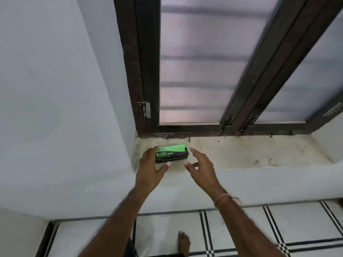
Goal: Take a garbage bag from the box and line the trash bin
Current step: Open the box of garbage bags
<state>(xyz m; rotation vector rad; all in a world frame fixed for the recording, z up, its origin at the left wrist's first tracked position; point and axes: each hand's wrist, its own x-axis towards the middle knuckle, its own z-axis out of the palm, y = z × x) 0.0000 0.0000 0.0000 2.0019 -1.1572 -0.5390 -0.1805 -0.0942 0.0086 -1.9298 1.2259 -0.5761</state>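
Note:
A small green and black garbage bag box (172, 153) lies on the window sill (250, 153), near its left corner. My left hand (151, 166) wraps around the box's left end, thumb under its front edge and fingers over the top. My right hand (199, 164) hovers just right of the box with fingers spread, the fingertips close to its right end but apart from it. No trash bin is in view.
A dark-framed window with frosted panes (194, 71) rises behind the sill. A pale wall (55, 89) closes the left side. Below is a white tiled floor with black lines (241, 232), and a bare foot (183, 242) stands on it.

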